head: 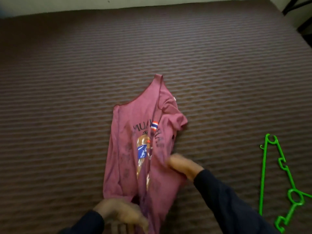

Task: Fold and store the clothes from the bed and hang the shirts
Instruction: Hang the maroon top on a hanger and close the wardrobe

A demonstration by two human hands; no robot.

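pink shirt (145,146) lies on the striped bed cover (67,81), roughly lengthwise away from the person, one side already turned in over the printed front so the lettering is cut by a fold line. one short sleeve sticks out to the right near the top. green hanger (276,179) lies on the cover well apart to the right, partly out of view.

head view, risks as judged:
- the turned-in side looks loose and wrinkled; if the near hem is pulled or lifted unevenly, the fold could slide open and bunch along the middle.
- the loose sleeve on the right is not tucked; any further fold over it could trap a lump.
- fabric near the lower edge is gathered, not flat, so a fold made now could set creases.
- both hands are motion-blurred, which suggests quick movement; a fast tug could drag the whole shirt along the cover.
- the hanger is out of the way, little chance of a snag.

head view, hands:
- left hand (119,211) is at the near hem, low in view, fingers seeming to curl at the cloth; blur hides whether it pinches it, cannot tell.
- right hand (184,164) sits on the right edge at mid-length, fingers bent over the fabric; whether it grips or only presses, cannot tell.
- both forearms wear dark sleeves.
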